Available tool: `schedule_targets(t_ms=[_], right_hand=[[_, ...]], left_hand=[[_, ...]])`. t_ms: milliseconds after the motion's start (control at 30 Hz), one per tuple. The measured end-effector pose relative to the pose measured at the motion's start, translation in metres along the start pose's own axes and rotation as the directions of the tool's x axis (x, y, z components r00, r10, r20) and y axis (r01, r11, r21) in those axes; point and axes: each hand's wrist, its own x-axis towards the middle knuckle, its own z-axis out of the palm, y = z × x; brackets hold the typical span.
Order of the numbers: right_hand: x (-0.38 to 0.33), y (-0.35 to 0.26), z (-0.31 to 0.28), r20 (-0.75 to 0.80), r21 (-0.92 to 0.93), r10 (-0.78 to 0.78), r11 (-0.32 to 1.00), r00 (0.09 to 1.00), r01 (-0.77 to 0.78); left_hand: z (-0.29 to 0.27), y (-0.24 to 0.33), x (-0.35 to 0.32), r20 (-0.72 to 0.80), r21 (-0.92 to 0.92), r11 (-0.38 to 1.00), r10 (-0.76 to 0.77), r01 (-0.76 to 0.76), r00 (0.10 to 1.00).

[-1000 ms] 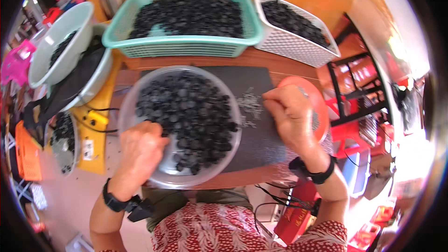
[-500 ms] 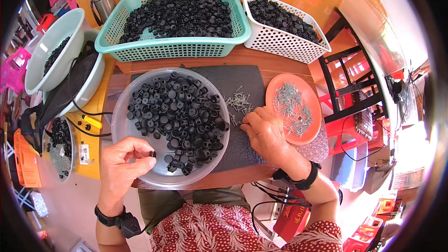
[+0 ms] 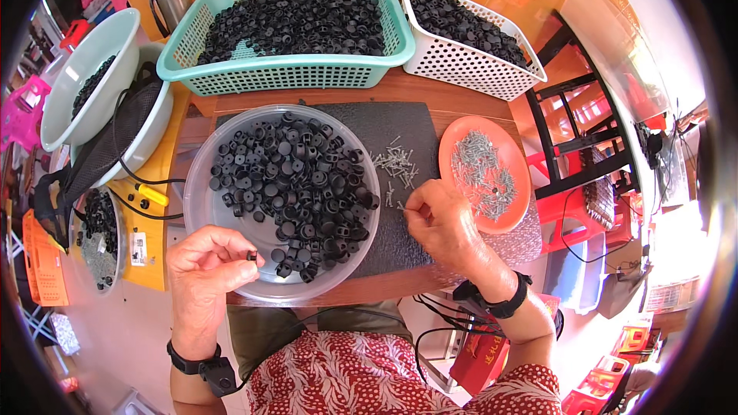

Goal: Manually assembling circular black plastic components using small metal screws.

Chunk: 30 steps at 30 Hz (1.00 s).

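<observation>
Between the thumb and fingers of my left hand is a small black plastic cap, held over the near left rim of a clear round tub. Many similar black plastic pieces are heaped in that tub. My right hand is low over the dark mat, its fingers pinched together. A tiny screw shows at those fingertips, partly hidden. Just beyond lies a loose pile of metal screws, and more screws fill the orange-pink plate right of the hand.
A green basket and a white basket, both holding black pieces, line the back. Pale green bowls, a black mesh bag and a yellow-handled tool sit at left. A steel flask stands behind; a black rack is at right.
My right hand has drawn slightly right, away from the loose screws, with its fingers still pinched. My left hand stays nearly in place and the black cap shows more clearly.
</observation>
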Motion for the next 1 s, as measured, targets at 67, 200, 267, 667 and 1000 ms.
schedule_targets(t_ms=[67, 200, 267, 667, 1000], right_hand=[[-0.003, -0.001, 0.000, 0.005, 0.081, 0.031, 0.996, 1.000, -0.031], [0.004, -0.029, -0.007, 0.016, 0.068, 0.035, 0.997, 0.999, -0.036], [0.003, -0.045, -0.006, -0.003, 0.152, -0.056, 0.987, 0.998, 0.056], [0.004, -0.108, 0.016, 0.040, 0.699, -0.011, 0.715, 0.999, -0.020], [-0.005, -0.123, 0.041, -0.075, 0.799, 0.039, 0.600, 0.996, 0.036]], left_hand=[[0.005, -0.002, 0.002, 0.001, -0.020, 1.000, 0.000, 0.000, 1.000], [0.009, -0.002, -0.003, 0.121, -0.286, 0.953, -0.066, 0.099, 0.990], [0.008, -0.006, -0.004, 0.194, -0.390, 0.914, -0.036, 0.111, 0.980], [0.016, -0.016, -0.010, 0.243, -0.570, 0.807, -0.014, 0.154, 0.970], [0.022, -0.017, -0.017, 0.248, -0.599, 0.768, -0.089, 0.225, 0.965]])
